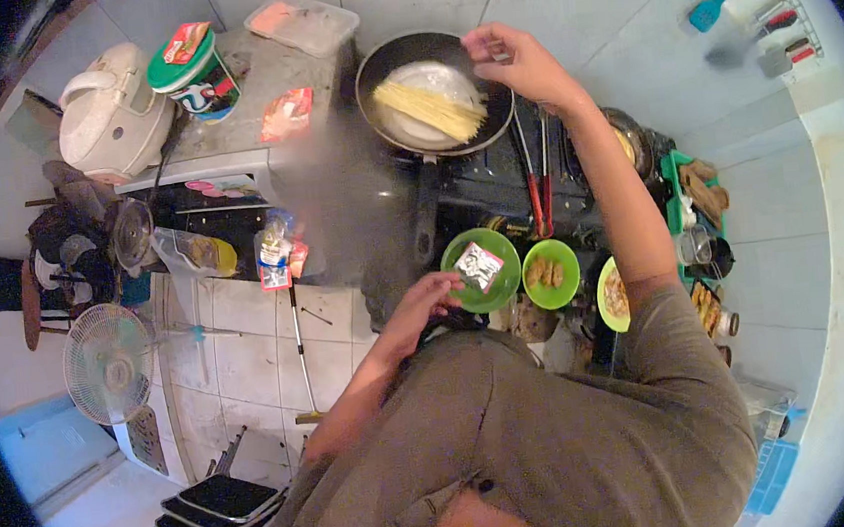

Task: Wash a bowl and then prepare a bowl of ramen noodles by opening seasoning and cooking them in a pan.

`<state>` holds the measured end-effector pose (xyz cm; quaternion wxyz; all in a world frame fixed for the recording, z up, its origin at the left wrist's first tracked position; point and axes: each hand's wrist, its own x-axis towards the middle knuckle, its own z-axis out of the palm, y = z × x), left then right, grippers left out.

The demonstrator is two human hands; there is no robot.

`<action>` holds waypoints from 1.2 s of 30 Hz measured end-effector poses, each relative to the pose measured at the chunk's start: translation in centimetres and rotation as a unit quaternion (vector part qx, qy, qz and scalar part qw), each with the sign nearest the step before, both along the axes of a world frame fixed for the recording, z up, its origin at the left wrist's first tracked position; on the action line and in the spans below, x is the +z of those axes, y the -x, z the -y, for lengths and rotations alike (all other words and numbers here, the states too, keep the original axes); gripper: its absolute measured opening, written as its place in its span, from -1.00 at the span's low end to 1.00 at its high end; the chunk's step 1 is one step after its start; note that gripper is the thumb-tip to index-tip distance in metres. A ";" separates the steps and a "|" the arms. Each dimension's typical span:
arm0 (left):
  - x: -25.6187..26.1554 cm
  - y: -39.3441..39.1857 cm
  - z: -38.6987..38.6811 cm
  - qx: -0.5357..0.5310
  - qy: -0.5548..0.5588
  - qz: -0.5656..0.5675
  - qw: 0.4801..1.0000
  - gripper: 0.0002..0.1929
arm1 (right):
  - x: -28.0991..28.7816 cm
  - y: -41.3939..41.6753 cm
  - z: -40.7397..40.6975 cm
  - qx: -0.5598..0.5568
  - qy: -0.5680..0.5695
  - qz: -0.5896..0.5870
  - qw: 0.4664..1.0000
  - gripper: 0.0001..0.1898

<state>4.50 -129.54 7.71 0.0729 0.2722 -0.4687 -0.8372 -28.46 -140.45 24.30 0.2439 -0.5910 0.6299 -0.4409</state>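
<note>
In the head view, a dark frying pan (494,128) sits on the stove, holding liquid and a bundle of pale dry noodles (431,110). My right hand (505,57) is raised over the pan's right rim, its fingers bent, with nothing visible in them. My left hand (420,307) is at the left rim of a green bowl (458,294), fingers apart, holding nothing that I can see. A silver and red sachet (479,267) lies in that bowl. Beside it, a smaller green bowl (555,300) holds several brown food pieces (544,272).
Red-handled tongs (535,197) lie right of the pan, whose handle (426,218) points towards me. At the left counter are a rice cooker (112,125), a green-lidded tub (199,83), a plastic container (303,24) and an orange packet (287,115). A yellow-green plate (609,300) with food sits near my right elbow.
</note>
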 end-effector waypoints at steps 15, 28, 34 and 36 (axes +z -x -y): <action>-6.6 3.6 -2.9 0.009 0.403 0.176 0.898 -0.69 | -21.5 -12.3 -23.1 -0.181 -0.182 -0.120 0.959 -0.60; -6.8 5.0 -5.0 0.025 0.500 0.229 0.835 -0.69 | -30.1 -11.9 -23.1 -0.224 -0.199 -0.352 0.887 -0.63; -4.3 5.4 -6.9 0.047 0.500 0.323 0.802 -0.73 | -25.6 -11.0 -24.4 -0.173 -0.181 -0.283 0.926 -0.70; -3.7 5.5 -7.5 0.078 0.479 0.288 0.825 -0.75 | -23.6 -9.9 -25.1 -0.187 -0.168 -0.222 0.942 -0.68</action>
